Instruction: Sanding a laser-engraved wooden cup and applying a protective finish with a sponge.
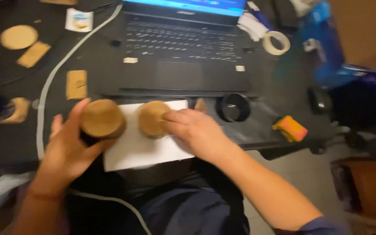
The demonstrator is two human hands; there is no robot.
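Note:
My left hand (66, 150) grips a short round cardboard cylinder (102, 119) and holds it just above the desk's front edge. My right hand (192, 128) presses its fingertips on a brown cardboard disc (151, 118). That disc lies flat on a white sheet of paper (140, 148), in front of the laptop. The two round pieces sit side by side, a small gap apart.
A black laptop (179, 56) fills the middle of the dark desk. A black ring (233, 107) and an orange block (290, 129) lie to the right, a tape roll (276, 42) farther back. Cardboard cut-outs (19, 37) and a grey cable (53, 78) are on the left.

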